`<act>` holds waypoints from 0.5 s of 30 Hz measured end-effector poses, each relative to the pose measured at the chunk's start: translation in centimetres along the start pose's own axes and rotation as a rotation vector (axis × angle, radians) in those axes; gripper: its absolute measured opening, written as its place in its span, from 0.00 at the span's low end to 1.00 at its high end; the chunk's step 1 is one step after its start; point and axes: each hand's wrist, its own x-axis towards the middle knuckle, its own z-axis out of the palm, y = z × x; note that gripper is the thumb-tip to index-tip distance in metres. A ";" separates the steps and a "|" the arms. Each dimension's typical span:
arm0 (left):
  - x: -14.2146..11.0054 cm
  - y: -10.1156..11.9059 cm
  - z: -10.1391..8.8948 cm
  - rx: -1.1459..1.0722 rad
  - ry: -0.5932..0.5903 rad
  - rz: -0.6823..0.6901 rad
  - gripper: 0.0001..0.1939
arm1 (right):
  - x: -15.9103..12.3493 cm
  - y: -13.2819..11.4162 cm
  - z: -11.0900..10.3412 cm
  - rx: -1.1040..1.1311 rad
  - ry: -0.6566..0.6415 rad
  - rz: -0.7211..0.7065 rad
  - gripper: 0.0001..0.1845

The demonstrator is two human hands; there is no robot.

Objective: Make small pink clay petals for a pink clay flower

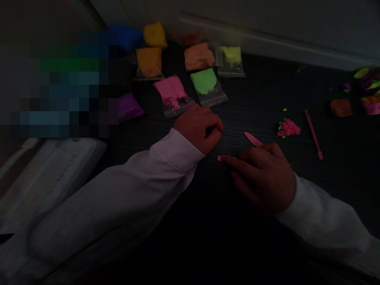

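Note:
My left hand hovers over the dark table just below a bag of pink clay. Its fingers are curled in with the thumb close to them; whether they pinch anything is too dark to see. To the right, my right hand is low over the table, fingers pointing left. At its fingertips is a small piece of pink clay, apparently held against the table. A pink modelling knife shows its blade beyond the right hand, which hides the rest. Right of that sits a pink clay flower cluster with green bits.
Another pink modelling tool lies at the right, near a brown lump. Along the back are bags of green clay, peach clay, yellow clay and orange clay. A pale case stands at the left.

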 end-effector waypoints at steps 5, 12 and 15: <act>0.1 0.0 0.0 -0.007 0.005 0.006 0.09 | 0.0 -0.2 0.2 0.003 -0.018 -0.005 0.21; 0.0 0.0 0.0 0.012 -0.015 -0.019 0.09 | 0.0 -0.4 0.4 -0.021 -0.014 -0.007 0.21; 0.0 0.1 -0.1 0.017 -0.032 -0.027 0.09 | 0.0 -0.5 0.4 -0.033 -0.011 -0.010 0.21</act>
